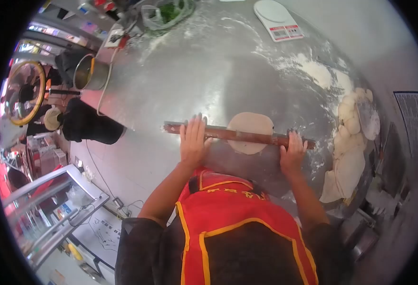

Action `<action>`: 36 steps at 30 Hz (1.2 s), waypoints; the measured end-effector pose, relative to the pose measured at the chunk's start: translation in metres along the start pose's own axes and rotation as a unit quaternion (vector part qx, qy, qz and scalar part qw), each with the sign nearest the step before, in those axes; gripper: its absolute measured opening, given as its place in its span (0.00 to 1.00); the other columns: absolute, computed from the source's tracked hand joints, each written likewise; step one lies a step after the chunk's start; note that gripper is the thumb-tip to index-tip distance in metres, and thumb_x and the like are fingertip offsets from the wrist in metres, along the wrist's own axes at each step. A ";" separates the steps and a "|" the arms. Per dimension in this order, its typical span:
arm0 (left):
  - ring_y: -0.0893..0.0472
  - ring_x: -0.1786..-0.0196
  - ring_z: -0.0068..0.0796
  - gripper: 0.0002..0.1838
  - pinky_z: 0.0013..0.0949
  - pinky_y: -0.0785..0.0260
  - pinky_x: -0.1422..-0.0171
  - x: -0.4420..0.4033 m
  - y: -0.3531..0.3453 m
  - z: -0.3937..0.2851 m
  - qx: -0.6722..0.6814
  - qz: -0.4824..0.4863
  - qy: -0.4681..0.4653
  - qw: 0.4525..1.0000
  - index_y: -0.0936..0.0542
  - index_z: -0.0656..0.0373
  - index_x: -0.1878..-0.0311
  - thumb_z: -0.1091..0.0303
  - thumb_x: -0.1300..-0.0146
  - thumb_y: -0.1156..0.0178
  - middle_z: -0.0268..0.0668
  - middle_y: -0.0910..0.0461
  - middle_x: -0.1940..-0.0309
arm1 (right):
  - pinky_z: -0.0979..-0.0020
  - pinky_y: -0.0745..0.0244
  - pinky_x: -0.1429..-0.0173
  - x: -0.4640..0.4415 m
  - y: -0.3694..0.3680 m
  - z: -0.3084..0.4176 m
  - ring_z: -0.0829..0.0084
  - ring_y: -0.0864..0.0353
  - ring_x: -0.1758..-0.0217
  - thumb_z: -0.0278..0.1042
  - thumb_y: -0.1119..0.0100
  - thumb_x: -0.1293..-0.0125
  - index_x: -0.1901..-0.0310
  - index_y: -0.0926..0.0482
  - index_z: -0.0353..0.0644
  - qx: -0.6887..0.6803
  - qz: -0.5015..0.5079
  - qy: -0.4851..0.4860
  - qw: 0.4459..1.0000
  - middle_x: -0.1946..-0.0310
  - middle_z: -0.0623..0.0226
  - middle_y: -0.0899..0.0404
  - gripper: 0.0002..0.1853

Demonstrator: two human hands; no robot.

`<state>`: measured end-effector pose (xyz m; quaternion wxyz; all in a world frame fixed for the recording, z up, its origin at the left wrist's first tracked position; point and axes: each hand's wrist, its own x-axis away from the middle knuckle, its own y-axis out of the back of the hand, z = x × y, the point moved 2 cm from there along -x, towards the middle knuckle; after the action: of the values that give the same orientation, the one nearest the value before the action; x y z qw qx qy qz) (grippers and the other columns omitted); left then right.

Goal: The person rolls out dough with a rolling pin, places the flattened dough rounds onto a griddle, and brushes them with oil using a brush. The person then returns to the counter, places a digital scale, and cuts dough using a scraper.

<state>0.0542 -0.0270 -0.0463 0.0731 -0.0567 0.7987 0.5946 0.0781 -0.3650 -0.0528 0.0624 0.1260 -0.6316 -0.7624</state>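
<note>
A brown wooden rolling pin (223, 133) lies crosswise over a flat, roundish sheet of dough (250, 122) on the metal table, close to my apron. Near the pin's left end, my left hand (194, 142) rests palm down with its fingers stretched across the wood. My right hand (292, 152) lies on the pin close to the other end, fingers extended over it and not wrapped round. Dough shows on both sides of the pin; the strip beneath is covered.
Folded dough and dough lumps (349, 152) line the table's right edge, with loose flour (316, 71) behind them. A white scale (278, 21) and a plastic bag of greens (167, 13) stand at the back. A metal pot (91, 73) is beside the metal table (180, 76) at left.
</note>
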 end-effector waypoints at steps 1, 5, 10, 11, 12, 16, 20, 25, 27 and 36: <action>0.35 0.31 0.43 0.33 0.51 0.51 0.26 -0.007 -0.008 -0.002 -0.021 0.004 0.015 1.000 0.30 0.59 0.36 0.59 0.45 0.39 0.42 0.31 0.35 | 0.46 0.47 0.30 -0.008 -0.003 -0.004 0.52 0.35 0.33 0.37 0.43 0.37 0.37 0.32 0.37 -0.016 -0.018 -0.008 1.000 0.38 0.51 0.31 0.27; 0.43 0.26 0.43 0.34 0.57 0.57 0.25 -0.088 -0.023 0.013 -0.108 0.053 -0.029 0.992 0.37 0.59 0.30 0.50 0.35 0.47 0.43 0.40 0.29 | 0.46 0.54 0.26 -0.082 -0.014 -0.009 0.54 0.41 0.28 0.41 0.48 0.33 0.34 0.34 0.38 0.007 -0.038 -0.035 0.999 0.33 0.55 0.35 0.28; 0.47 0.24 0.45 0.34 0.57 0.60 0.24 -0.198 -0.037 0.013 -0.113 0.018 -0.046 0.992 0.41 0.57 0.27 0.47 0.30 0.56 0.43 0.44 0.27 | 0.46 0.54 0.26 -0.189 -0.028 -0.038 0.56 0.44 0.26 0.46 0.55 0.29 0.31 0.38 0.42 0.066 -0.068 -0.069 0.993 0.30 0.58 0.39 0.28; 0.47 0.24 0.45 0.34 0.57 0.60 0.24 -0.213 -0.041 0.015 -0.116 0.001 -0.050 0.992 0.42 0.57 0.27 0.46 0.30 0.56 0.43 0.45 0.26 | 0.46 0.55 0.26 -0.198 -0.028 -0.042 0.57 0.45 0.26 0.46 0.55 0.29 0.31 0.39 0.43 0.062 -0.087 -0.073 0.992 0.30 0.58 0.40 0.28; 0.48 0.24 0.45 0.35 0.57 0.62 0.24 -0.221 -0.043 0.015 -0.110 -0.015 -0.046 0.993 0.43 0.57 0.27 0.47 0.30 0.56 0.43 0.45 0.26 | 0.46 0.54 0.26 -0.192 -0.027 -0.041 0.57 0.45 0.26 0.46 0.55 0.29 0.31 0.39 0.42 0.049 -0.084 -0.066 0.993 0.30 0.58 0.40 0.28; 0.46 0.25 0.45 0.35 0.57 0.60 0.24 -0.126 -0.025 0.013 -0.062 0.024 -0.068 0.995 0.39 0.63 0.30 0.48 0.33 0.52 0.47 0.43 0.28 | 0.47 0.55 0.25 -0.115 -0.018 -0.026 0.57 0.45 0.25 0.44 0.51 0.31 0.32 0.38 0.40 0.036 -0.048 -0.010 0.998 0.30 0.56 0.40 0.29; 0.39 0.29 0.51 0.31 0.54 0.53 0.25 -0.027 -0.007 0.009 -0.004 0.032 -0.081 0.996 0.34 0.67 0.35 0.53 0.35 0.48 0.52 0.35 0.33 | 0.44 0.57 0.25 -0.012 -0.008 -0.002 0.54 0.44 0.26 0.39 0.51 0.30 0.32 0.39 0.38 -0.056 -0.004 -0.032 0.998 0.31 0.53 0.40 0.28; 0.37 0.31 0.51 0.31 0.53 0.49 0.28 -0.089 -0.016 0.016 -0.027 -0.028 -0.083 0.996 0.32 0.68 0.37 0.51 0.34 0.49 0.53 0.33 0.35 | 0.46 0.55 0.26 -0.072 -0.005 -0.028 0.55 0.41 0.27 0.41 0.52 0.30 0.33 0.36 0.39 -0.017 -0.086 -0.010 0.996 0.32 0.55 0.37 0.26; 0.37 0.30 0.52 0.32 0.54 0.50 0.28 -0.085 -0.020 0.016 -0.073 -0.034 -0.071 0.994 0.32 0.68 0.37 0.50 0.33 0.49 0.53 0.33 0.35 | 0.47 0.54 0.26 -0.077 -0.007 -0.021 0.56 0.41 0.28 0.41 0.50 0.31 0.34 0.36 0.38 -0.041 -0.047 -0.060 0.996 0.33 0.55 0.35 0.27; 0.48 0.25 0.51 0.41 0.66 0.64 0.26 0.055 0.005 0.009 -0.039 0.121 -0.014 0.992 0.43 0.69 0.30 0.54 0.40 0.41 0.51 0.44 0.29 | 0.43 0.58 0.26 0.056 0.006 0.014 0.53 0.46 0.25 0.34 0.48 0.35 0.31 0.40 0.38 -0.099 0.015 -0.059 0.993 0.30 0.51 0.42 0.30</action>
<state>0.0002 -0.0168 -0.0544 0.0096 0.0464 0.7745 0.6308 0.0203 -0.3675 -0.0506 0.0488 0.0644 -0.5573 -0.8264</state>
